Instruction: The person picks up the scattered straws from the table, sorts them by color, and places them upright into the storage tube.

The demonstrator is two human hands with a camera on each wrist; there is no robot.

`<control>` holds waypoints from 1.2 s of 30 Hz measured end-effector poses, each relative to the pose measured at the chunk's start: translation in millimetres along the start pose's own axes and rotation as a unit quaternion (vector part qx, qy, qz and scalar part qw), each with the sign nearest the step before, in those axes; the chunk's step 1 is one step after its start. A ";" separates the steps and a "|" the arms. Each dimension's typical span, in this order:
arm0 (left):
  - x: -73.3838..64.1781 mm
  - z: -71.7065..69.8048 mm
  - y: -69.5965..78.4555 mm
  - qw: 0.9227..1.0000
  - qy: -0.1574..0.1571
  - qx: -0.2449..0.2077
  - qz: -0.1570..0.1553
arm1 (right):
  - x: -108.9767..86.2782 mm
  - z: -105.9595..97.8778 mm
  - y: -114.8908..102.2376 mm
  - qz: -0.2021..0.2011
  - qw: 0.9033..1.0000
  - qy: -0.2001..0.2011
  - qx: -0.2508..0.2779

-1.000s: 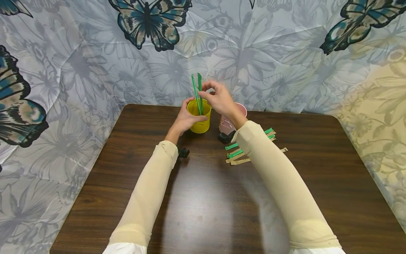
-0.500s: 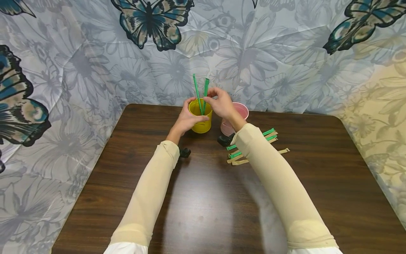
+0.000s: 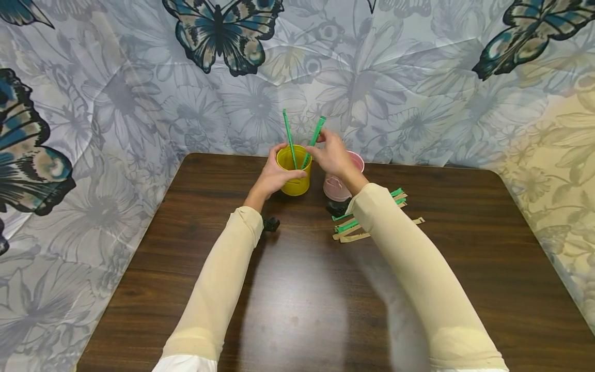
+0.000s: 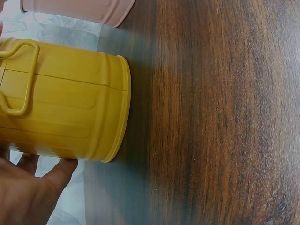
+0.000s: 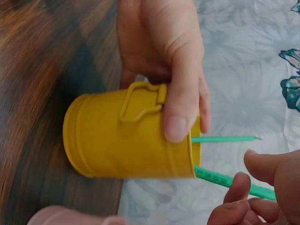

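A small yellow pail (image 3: 295,187) stands upright near the table's back edge, its side handle showing in both wrist views. My left hand (image 3: 274,174) grips it from the left, thumb on the near side by the rim. Two slim green stick packets rise out of the pail. The left packet (image 3: 288,129) leans on the rim untouched; the right packet (image 5: 213,176) tilts to the right. Beside this right packet is my right hand (image 3: 332,154), thumb and fingers apart, a fingertip overlapping the packet in the right wrist view.
A pink pail (image 3: 335,188) stands just right of the yellow one, partly hidden behind the right wrist. Several green and brown stick packets (image 3: 351,227) lie on the table (image 3: 297,299) under the right forearm. A patterned cloth (image 3: 260,103) hangs behind.
My right hand has come down and then moved right, and the right packet has tilted from near upright to lean right. The left hand has kept its hold on the yellow pail.
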State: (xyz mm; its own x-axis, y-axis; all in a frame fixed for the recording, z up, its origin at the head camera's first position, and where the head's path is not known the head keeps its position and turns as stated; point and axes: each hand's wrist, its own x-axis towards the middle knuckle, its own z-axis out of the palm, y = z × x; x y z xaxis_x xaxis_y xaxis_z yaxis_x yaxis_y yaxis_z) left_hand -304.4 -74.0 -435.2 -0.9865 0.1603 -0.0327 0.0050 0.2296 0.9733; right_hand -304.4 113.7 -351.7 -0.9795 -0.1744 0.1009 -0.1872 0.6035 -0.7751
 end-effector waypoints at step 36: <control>1.8 0.7 -0.3 1.000 0.008 0.002 -0.003 | -123.9 -75.7 95.8 -0.073 0.986 -0.113 -0.098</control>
State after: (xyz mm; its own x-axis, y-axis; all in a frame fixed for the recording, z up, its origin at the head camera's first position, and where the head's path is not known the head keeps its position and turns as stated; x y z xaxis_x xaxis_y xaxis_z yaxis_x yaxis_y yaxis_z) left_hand -306.0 -73.2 -435.7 -0.9889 0.1444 -0.0343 0.0004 0.2341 0.9722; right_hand -206.5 252.0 -391.3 -0.9038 -0.4257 0.0442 -0.3576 0.6943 -0.6246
